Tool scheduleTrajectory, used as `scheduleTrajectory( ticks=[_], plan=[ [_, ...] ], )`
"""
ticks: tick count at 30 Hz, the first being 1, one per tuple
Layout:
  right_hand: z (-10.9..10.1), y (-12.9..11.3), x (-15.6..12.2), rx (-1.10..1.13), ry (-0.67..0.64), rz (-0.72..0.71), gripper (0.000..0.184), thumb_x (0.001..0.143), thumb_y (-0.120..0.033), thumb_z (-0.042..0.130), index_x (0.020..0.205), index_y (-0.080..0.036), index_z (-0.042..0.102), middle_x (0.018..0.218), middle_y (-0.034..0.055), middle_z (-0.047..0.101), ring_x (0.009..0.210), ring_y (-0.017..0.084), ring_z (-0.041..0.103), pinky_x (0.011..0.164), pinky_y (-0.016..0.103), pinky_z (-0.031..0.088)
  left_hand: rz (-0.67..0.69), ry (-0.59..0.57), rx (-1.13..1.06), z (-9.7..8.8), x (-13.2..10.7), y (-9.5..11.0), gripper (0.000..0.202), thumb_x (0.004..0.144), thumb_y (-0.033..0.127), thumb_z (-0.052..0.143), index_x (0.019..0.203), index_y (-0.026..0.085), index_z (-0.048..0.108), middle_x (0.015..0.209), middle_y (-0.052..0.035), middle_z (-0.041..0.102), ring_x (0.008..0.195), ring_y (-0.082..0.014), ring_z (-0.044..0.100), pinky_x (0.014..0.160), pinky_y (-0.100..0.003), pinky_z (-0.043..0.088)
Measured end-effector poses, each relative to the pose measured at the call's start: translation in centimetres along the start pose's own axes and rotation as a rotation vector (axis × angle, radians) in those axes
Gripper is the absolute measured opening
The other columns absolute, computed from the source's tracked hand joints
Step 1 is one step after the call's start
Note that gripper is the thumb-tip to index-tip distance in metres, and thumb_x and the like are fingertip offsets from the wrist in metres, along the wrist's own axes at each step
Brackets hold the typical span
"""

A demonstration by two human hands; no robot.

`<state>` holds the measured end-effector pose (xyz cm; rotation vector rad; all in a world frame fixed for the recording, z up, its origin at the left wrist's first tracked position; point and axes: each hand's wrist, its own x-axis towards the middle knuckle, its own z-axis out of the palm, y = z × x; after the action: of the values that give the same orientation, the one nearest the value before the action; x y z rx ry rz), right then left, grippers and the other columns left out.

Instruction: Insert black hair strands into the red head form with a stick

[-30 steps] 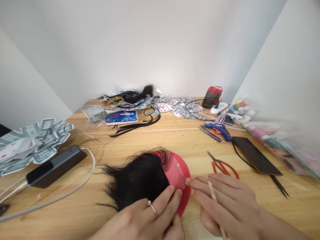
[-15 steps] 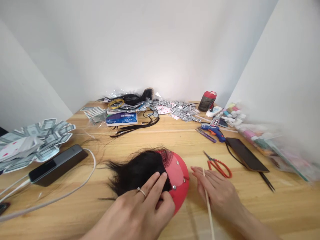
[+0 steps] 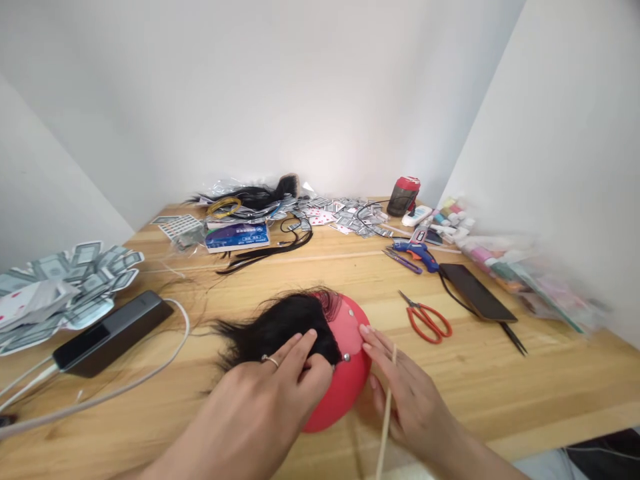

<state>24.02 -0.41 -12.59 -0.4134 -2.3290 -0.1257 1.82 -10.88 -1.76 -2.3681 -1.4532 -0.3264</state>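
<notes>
A red dome-shaped form (image 3: 334, 400) sits on the table in front of me, its upper part under a pink patch and mesh fixed with silver-headed pins. Black hair (image 3: 285, 323) spreads over its left side. Across the hair's right part lies my left hand (image 3: 280, 393), index and middle fingers stretched out and a ring on one finger. My right hand (image 3: 410, 393) touches the form's right edge with its fingertips. Held among its fingers is a thin pale wooden stick (image 3: 386, 420), slanting down toward me. The stick's upper end stands above the fingers.
Orange-handled scissors (image 3: 427, 321), a blue glue gun (image 3: 417, 253) and a phone-like black slab (image 3: 477, 291) lie at right. A power bank (image 3: 113, 333) with a white cable is at left beside fanned cards (image 3: 85, 287). A blue box (image 3: 237, 238) and more hair (image 3: 260, 195) lie behind.
My right hand has moved left from beside the form onto its right edge, carrying the stick along. My left hand stays on the hair. The view has shifted slightly.
</notes>
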Motion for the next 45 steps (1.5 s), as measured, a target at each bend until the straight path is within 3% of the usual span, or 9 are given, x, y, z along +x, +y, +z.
scheduleTrajectory(
  ticks=[5, 9, 15, 18, 23, 28, 32, 38, 45],
  plan=[
    [-1.3, 0.8, -1.9, -0.066, 0.004, 0.11, 0.045, 0.089, -0.003, 0.049, 0.134, -0.011, 0.055, 0.119, 0.018, 0.073, 0.112, 0.028, 0.07, 0.086, 0.041, 0.062, -0.035, -0.036, -0.108, -0.4, 0.3, -0.4, 0.04, 0.068, -0.009, 0.036, 0.082, 0.019, 0.061, 0.094, -0.005, 0.077, 0.062, -0.0146, 0.069, 0.05, -0.021, 0.048],
    [-2.4, 0.6, -0.6, -0.073, 0.072, 0.099, 0.04, 0.086, -0.002, 0.052, 0.124, -0.01, 0.06, 0.117, 0.0188, 0.074, 0.114, 0.03, 0.067, 0.089, 0.045, 0.06, -0.032, -0.039, -0.099, 0.0, 0.4, -0.5, 0.042, 0.065, -0.009, 0.035, 0.081, 0.02, 0.06, 0.094, -0.005, 0.078, 0.054, -0.0157, 0.066, 0.044, -0.024, 0.045],
    [-1.2, -1.8, 1.2, 0.042, 0.058, -0.039, 0.041, 0.082, 0.001, 0.048, 0.12, -0.007, 0.06, 0.123, 0.022, 0.071, 0.127, 0.029, 0.059, 0.094, 0.044, 0.059, -0.091, -0.342, -0.113, -0.6, 0.8, -0.6, 0.048, 0.065, -0.009, 0.037, 0.095, 0.019, 0.063, 0.125, -0.0086, 0.07, 0.074, -0.0168, 0.074, 0.057, -0.022, 0.053],
    [-0.2, -2.9, 0.2, 0.045, 0.051, -0.053, 0.041, 0.08, 0.003, 0.047, 0.118, -0.003, 0.06, 0.123, 0.0266, 0.069, 0.132, 0.032, 0.054, 0.094, 0.045, 0.058, -0.104, -0.375, -0.119, -0.9, 1.0, -0.5, 0.048, 0.064, -0.009, 0.038, 0.094, 0.019, 0.064, 0.12, -0.0085, 0.073, 0.067, -0.0165, 0.073, 0.056, -0.023, 0.053],
    [0.0, -3.9, -1.5, -0.03, 0.031, -0.085, 0.034, 0.084, 0.001, 0.043, 0.112, -0.003, 0.062, 0.113, 0.0264, 0.074, 0.123, 0.033, 0.062, 0.09, 0.042, 0.057, -0.105, -0.29, -0.149, -0.7, 0.7, -0.5, 0.04, 0.067, -0.006, 0.042, 0.087, 0.02, 0.064, 0.113, -0.0076, 0.076, 0.062, -0.0191, 0.073, 0.05, -0.025, 0.052],
    [-2.2, -3.3, -0.2, -0.054, 0.078, -0.225, 0.029, 0.1, -0.008, 0.037, 0.088, -0.02, 0.061, 0.087, 0.0025, 0.083, 0.078, 0.014, 0.077, 0.075, 0.027, 0.053, -0.055, -0.138, -0.14, -0.5, 0.5, -0.5, 0.043, 0.062, -0.006, 0.04, 0.086, 0.018, 0.066, 0.115, -0.0106, 0.075, 0.065, -0.0184, 0.074, 0.054, -0.023, 0.055],
    [-3.3, -2.0, 1.8, 0.006, 0.132, -0.09, 0.019, 0.09, -0.006, 0.047, 0.095, -0.019, 0.061, 0.097, 0.0095, 0.082, 0.093, 0.019, 0.074, 0.082, 0.032, 0.052, -0.008, -0.059, -0.08, -0.6, 0.8, -0.4, 0.048, 0.058, -0.007, 0.036, 0.085, 0.017, 0.067, 0.111, -0.0136, 0.076, 0.08, -0.0209, 0.077, 0.058, -0.023, 0.058],
    [-1.3, -0.1, 3.5, 0.153, 0.081, -0.031, 0.04, 0.08, -0.001, 0.046, 0.115, -0.015, 0.061, 0.118, 0.0125, 0.075, 0.108, 0.025, 0.067, 0.089, 0.041, 0.053, 0.019, -0.042, -0.07, -0.4, 0.3, -0.5, 0.048, 0.059, -0.007, 0.034, 0.086, 0.015, 0.066, 0.113, -0.0165, 0.075, 0.097, -0.0222, 0.075, 0.07, -0.025, 0.061],
    [0.5, 2.6, 3.1, 0.23, 0.1, -0.012, 0.044, 0.081, -0.001, 0.046, 0.121, -0.015, 0.059, 0.121, 0.0145, 0.073, 0.112, 0.029, 0.065, 0.089, 0.045, 0.053, 0.014, -0.109, -0.08, -0.3, 0.2, -0.7, 0.049, 0.06, -0.007, 0.035, 0.089, 0.017, 0.067, 0.116, -0.0141, 0.074, 0.061, -0.0154, 0.074, 0.068, -0.025, 0.06]
  ],
)
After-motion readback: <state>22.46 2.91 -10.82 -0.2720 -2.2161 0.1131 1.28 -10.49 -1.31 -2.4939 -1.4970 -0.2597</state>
